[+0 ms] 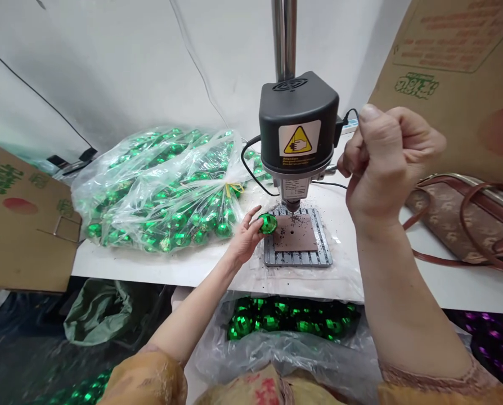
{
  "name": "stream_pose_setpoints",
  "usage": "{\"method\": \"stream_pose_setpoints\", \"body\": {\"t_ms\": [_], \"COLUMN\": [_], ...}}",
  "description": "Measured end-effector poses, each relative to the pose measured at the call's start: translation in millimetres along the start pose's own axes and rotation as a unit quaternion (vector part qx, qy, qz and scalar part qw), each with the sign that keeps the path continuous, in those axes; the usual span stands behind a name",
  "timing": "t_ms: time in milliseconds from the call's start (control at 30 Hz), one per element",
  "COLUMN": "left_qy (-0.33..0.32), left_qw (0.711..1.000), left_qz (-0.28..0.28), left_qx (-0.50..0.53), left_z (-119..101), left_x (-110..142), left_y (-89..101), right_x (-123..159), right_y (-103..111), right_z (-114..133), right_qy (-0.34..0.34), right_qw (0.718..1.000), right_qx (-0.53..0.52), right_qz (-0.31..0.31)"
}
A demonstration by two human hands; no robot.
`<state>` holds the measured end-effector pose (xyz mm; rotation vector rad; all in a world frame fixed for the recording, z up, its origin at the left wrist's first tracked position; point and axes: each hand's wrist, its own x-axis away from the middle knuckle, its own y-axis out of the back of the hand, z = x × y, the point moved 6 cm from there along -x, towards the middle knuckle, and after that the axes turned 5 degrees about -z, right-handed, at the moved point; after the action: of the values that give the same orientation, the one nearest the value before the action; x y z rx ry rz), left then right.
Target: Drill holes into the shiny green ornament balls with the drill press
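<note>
My left hand pinches a small green faceted ball at the left edge of the drill press's base plate, just left of the drill bit. My right hand is raised in a fist beside the black head of the bench drill press, closed round its side lever, which is mostly hidden in the fingers. A brown pad with a hole lies on the base plate under the bit.
A large clear bag of green balls lies on the white table left of the press. Another open bag of green balls sits below the table edge. Cardboard boxes stand at both sides; a brown handbag is at the right.
</note>
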<state>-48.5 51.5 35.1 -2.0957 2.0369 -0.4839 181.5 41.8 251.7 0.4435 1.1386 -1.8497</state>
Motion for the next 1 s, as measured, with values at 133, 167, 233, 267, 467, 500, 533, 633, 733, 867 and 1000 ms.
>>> {"method": "stream_pose_setpoints", "body": {"t_ms": [133,167,233,267,467,500,533,633,733,867,1000], "left_qy": [-0.048,-0.063,-0.089,-0.098,-0.129,-0.137,-0.145,-0.159,-0.163,-0.172,-0.167], "left_qw": [0.996,0.994,0.992,0.991,0.981,0.978,0.974,0.961,0.951,0.946,0.945], "left_qz": [-0.038,-0.042,-0.032,-0.022,0.046,0.056,0.064,0.088,0.114,0.122,0.122], "left_qx": [-0.066,-0.075,-0.086,-0.092,-0.14,-0.149,-0.162,-0.207,-0.235,-0.245,-0.255], "left_z": [8.8,10.5,13.8,15.6,24.6,25.0,25.2,25.3,24.2,19.6,19.1], "left_x": [-13.0,-15.9,-20.2,-21.6,-24.9,-25.2,-25.4,-25.3,-22.6,-16.8,-13.6], "left_y": [-0.9,-2.9,-9.1,-12.8,-26.3,-27.0,-27.5,-29.3,-33.1,-37.3,-40.4], "right_x": [0.0,0.1,0.2,0.3,1.2,1.5,1.9,3.3,4.2,3.9,4.0], "right_y": [-0.3,-0.3,0.3,0.6,1.6,1.9,2.3,2.9,3.1,1.8,1.2], "right_z": [-1.4,-1.9,-2.3,-2.5,-4.6,-5.2,-5.9,-6.9,-6.1,-3.7,-2.1], "right_qy": [-0.004,-0.006,-0.003,-0.002,0.004,0.004,0.004,0.005,0.005,0.01,0.007], "right_qw": [1.0,1.0,1.0,1.0,0.999,0.999,0.998,0.996,0.996,0.999,0.999], "right_qx": [-0.004,-0.004,-0.007,-0.007,0.034,0.045,0.057,0.089,0.086,0.051,0.032], "right_qz": [0.008,0.008,0.005,0.003,0.01,0.013,0.015,0.02,0.015,0.015,0.018]}}
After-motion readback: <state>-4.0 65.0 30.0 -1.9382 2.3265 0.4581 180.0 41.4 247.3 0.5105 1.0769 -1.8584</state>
